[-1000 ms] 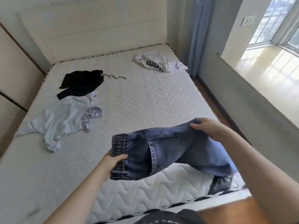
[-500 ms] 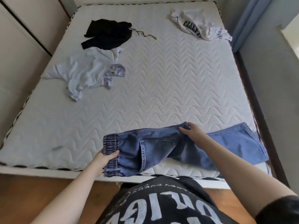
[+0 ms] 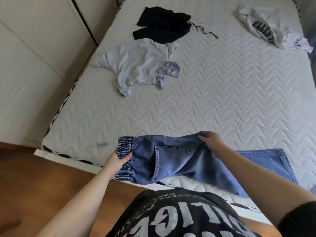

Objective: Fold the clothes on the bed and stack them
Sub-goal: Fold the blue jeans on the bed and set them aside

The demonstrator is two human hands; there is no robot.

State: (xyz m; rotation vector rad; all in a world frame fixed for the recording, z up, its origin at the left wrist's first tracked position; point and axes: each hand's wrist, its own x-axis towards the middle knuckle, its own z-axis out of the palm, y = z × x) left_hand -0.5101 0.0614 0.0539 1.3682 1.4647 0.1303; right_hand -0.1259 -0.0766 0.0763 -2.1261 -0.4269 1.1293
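Head view, looking down over the near edge of a white quilted mattress (image 3: 213, 100) with a wavy stitched pattern. A pair of blue denim jeans with a gathered elastic waistband (image 3: 172, 161) is held across the mattress's near edge, waistband to the left, legs running off to the right. The left hand (image 3: 118, 160) grips the waistband, thumb on top and fingers curled underneath the elastic. The right hand (image 3: 211, 140) pinches the far upper edge of the denim near the seat, fingers folded over the fabric. 1 back pocket faces up between the 2 hands. The leg ends lie flat on the mattress at the right, while the seat part is lifted slightly by the hands; part of the legs is hidden behind the right forearm.

Further up the mattress on the left lies a crumpled pale blue shirt (image 3: 136, 65), and just beyond it, touching its collar end, a bunched black garment with a thin dark drawstring (image 3: 162, 25) trailing to the right. At the far right corner sits a rumpled white shirt with dark block lettering (image 3: 270, 26), well apart from the others.

A brown wooden floor (image 3: 42, 185) shows at the lower left, with a pale panelled wardrobe (image 3: 34, 65) beside the bed. The person wears a black top with pale printed lettering (image 3: 179, 216).
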